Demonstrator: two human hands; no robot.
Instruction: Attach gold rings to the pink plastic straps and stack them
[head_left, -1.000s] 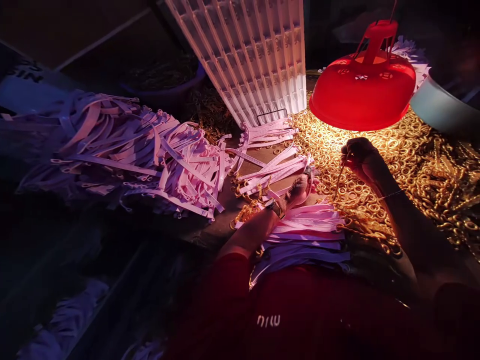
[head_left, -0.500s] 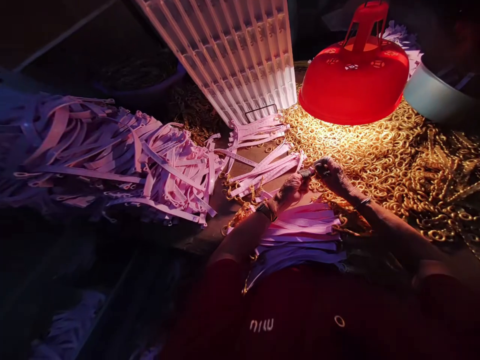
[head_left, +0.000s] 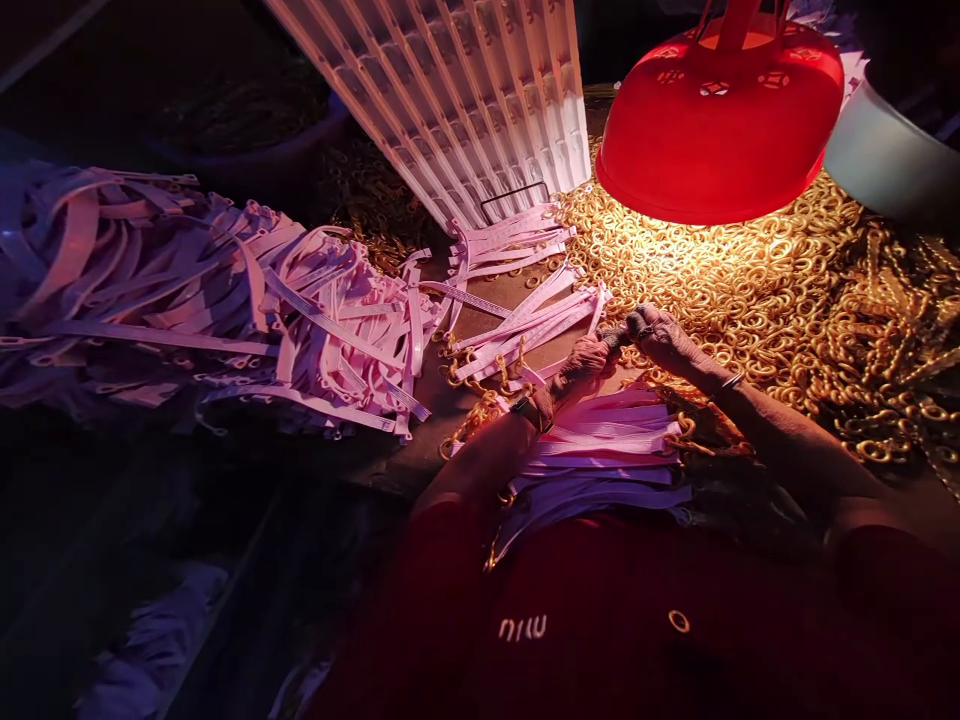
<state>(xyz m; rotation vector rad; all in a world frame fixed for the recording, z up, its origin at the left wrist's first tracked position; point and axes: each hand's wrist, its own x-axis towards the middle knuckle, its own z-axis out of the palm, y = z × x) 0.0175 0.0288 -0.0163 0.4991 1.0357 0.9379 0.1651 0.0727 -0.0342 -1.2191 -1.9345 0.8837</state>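
Note:
My left hand (head_left: 583, 362) and my right hand (head_left: 660, 338) meet at the fingertips over the dark table, both pinched shut on a small piece I cannot make out. Directly below them lies a neat stack of pink-white plastic strips (head_left: 607, 450), some with gold rings at their ends. A broad heap of gold rings (head_left: 757, 290) spreads to the right of my right hand, lit by the lamp. More pink strips (head_left: 525, 330) lie just left of my left hand.
A red lamp shade (head_left: 720, 120) hangs above the rings. A white ribbed plastic tray (head_left: 465, 100) leans at the back. A big loose pile of pink strips (head_left: 202, 300) fills the left. A pale bowl (head_left: 885, 160) sits far right.
My right hand came down from the ring heap and moved left to meet my left hand. The view shifted slightly upward.

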